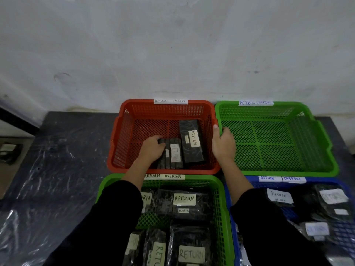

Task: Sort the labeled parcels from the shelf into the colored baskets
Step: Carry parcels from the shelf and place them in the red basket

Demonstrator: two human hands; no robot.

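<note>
Closest to us, black sleeves (107,223) reach out over a near green plastic mesh basket (221,198), packed with black-wrapped parcels whose paper tags read RETURN, and beside it a blue mesh basket (229,200) holding more of the same. Further out, the left hand (152,148) is down inside the red mesh basket (115,143), fingers curled over the end of a small black wrapped parcel with a white label (172,153), setting it flat, I'd say, just beside a longer black parcel tagged RETURN (191,144) that already lies there, label up so it can be read. Over to the right hand (222,144): it's clamped on the meeting rims of the red basket and the far green mesh basket (330,146), thumb up along the red wall, likely steadying things while the parcel goes in. That far green basket sits empty. All four stand on a dark, plastic-covered counter (63,150) against a pale wall (172,45)
</note>
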